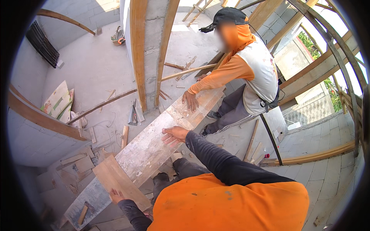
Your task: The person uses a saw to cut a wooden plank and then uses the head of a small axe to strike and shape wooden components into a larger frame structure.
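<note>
A long, whitish-stained board (140, 148) runs diagonally below me, with a shorter plywood piece (117, 173) across its lower part. My left hand (116, 195) rests on the lower edge of that piece with fingers extended. My right hand (173, 135) is over the long board's right edge, fingers apart and holding nothing; I cannot tell if it touches the board. A co-worker (252, 73) in orange and white leans in from the upper right, one hand (190, 101) spread on the board's far part. A small wood block (83, 214) lies at the near left end.
A concrete column edged with timber (138, 54) rises beyond the board. Wood scraps (83, 161) and a leaning stack of sheets (58, 100) lie at the left. Curved formwork (339, 57), block walls and a thin black post (271, 140) stand at the right.
</note>
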{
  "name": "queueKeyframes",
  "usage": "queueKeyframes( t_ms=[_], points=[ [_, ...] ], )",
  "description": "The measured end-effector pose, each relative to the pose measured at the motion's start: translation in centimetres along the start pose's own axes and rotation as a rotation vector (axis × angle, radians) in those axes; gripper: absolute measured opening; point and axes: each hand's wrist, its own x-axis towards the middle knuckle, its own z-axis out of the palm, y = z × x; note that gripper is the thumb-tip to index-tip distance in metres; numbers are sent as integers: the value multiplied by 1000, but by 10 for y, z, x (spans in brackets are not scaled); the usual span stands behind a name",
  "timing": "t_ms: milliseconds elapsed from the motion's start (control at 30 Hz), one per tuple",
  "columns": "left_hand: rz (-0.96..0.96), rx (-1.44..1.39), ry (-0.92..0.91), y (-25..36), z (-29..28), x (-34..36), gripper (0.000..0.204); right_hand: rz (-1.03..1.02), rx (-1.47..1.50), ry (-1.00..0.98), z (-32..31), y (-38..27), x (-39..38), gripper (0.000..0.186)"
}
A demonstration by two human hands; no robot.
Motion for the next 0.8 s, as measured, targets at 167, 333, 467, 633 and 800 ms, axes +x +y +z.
queueKeyframes(
  t_ms=[167,333,467,633,800],
  points=[
    [193,915,430,-49,-186,37,50,456,-143,528,-78,197,-54,45],
    [8,1626,325,-54,-213,94,36,508,-223,563,-82,235,-108,44],
    [-47,1396,364,-56,-178,143,34,323,-165,579,-57,187,-110,47],
    [103,1323,387,-81,-150,140,37,263,-285,583,-61,147,-130,50],
    [77,1101,367,-82,-164,138,42,302,-332,612,-65,149,-131,50]
  ],
)
